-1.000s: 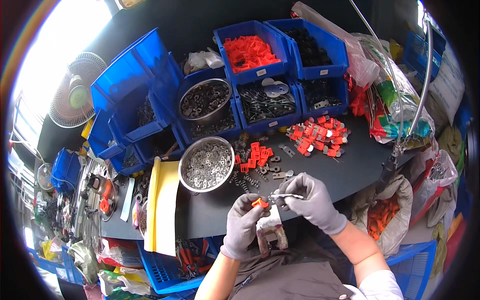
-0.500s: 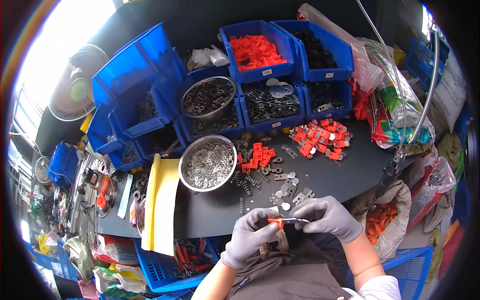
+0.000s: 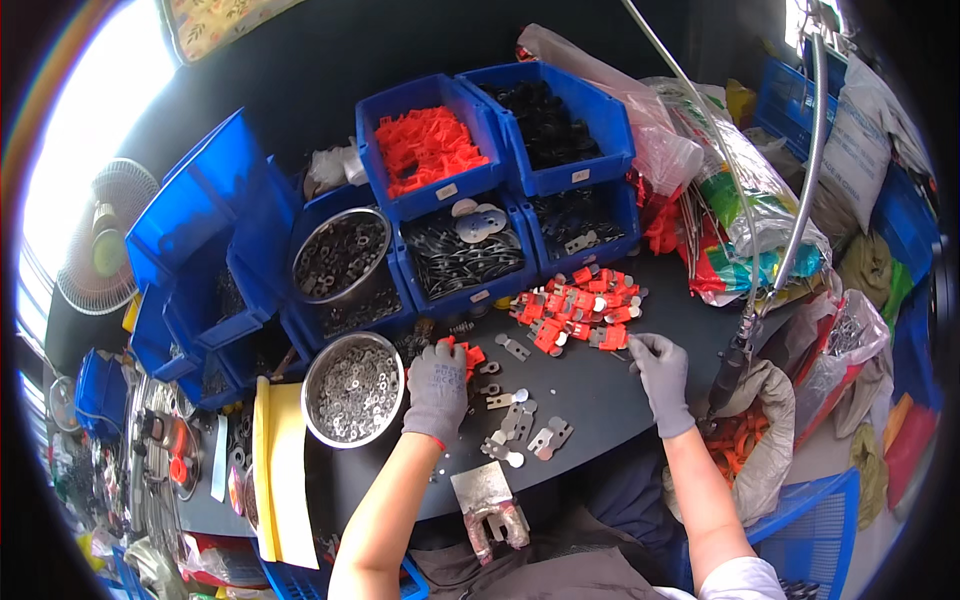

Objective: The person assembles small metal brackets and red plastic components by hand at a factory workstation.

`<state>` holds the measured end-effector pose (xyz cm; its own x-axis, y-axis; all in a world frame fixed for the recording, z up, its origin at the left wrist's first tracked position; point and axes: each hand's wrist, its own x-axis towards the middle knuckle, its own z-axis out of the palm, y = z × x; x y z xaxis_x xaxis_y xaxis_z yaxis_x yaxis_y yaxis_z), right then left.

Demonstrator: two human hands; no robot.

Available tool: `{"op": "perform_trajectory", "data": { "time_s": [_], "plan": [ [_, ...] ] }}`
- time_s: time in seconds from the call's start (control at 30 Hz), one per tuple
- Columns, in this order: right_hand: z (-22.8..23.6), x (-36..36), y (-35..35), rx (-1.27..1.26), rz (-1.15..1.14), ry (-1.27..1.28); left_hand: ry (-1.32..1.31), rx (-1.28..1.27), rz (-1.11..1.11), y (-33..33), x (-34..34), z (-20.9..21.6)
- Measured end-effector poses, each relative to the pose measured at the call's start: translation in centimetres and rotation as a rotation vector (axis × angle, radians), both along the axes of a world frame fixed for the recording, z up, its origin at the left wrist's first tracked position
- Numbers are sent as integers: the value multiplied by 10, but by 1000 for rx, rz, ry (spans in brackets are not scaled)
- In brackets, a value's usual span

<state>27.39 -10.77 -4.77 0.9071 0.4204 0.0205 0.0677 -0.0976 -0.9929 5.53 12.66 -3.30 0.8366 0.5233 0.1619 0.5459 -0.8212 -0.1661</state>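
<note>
My left hand (image 3: 437, 390), in a grey glove, reaches over the small group of loose red plastic pieces (image 3: 474, 357) beside the steel bowl of small metal parts (image 3: 352, 390). Its fingers bend down and the tips are hidden, so I cannot tell what they hold. My right hand (image 3: 663, 378), gloved too, hovers at the near right of a pile of red pieces with metal tabs (image 3: 575, 308). Its thumb and bent fingers stand slightly apart, with nothing visible between them. Flat metal tabs (image 3: 518, 422) lie between the hands. Nearer me is a metal block with two wrapped prongs (image 3: 482, 487).
Blue bins hold red pieces (image 3: 430, 150), black pieces (image 3: 545, 122) and dark metal discs (image 3: 465, 255). Another bowl (image 3: 342, 255) sits among them. A yellow folded sheet (image 3: 281, 470) hangs at the front left edge. A flexible metal arm (image 3: 800, 200) rises at the right.
My hands have parted from the red piece with a metal tab they held together. The left moved to the loose red pieces, the right to the finished-looking pile. The view has shifted.
</note>
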Motion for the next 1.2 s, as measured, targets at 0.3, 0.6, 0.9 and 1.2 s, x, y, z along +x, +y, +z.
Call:
{"op": "perform_trajectory", "data": {
  "time_s": [0.3,0.6,0.9,1.2],
  "plan": [
    [33,-28,7,-264,163,-490,-19,-20,-29,-9,-9,23],
    [21,-101,-11,-652,715,-1216,-494,-353,-17,-47,-42,15],
    [20,-102,-6,-579,709,-1312,-1241,-1531,125,-98,-93,4],
    [38,-119,-1,-318,746,-868,-1284,-1785,170,-134,-116,34]
  ]
}}
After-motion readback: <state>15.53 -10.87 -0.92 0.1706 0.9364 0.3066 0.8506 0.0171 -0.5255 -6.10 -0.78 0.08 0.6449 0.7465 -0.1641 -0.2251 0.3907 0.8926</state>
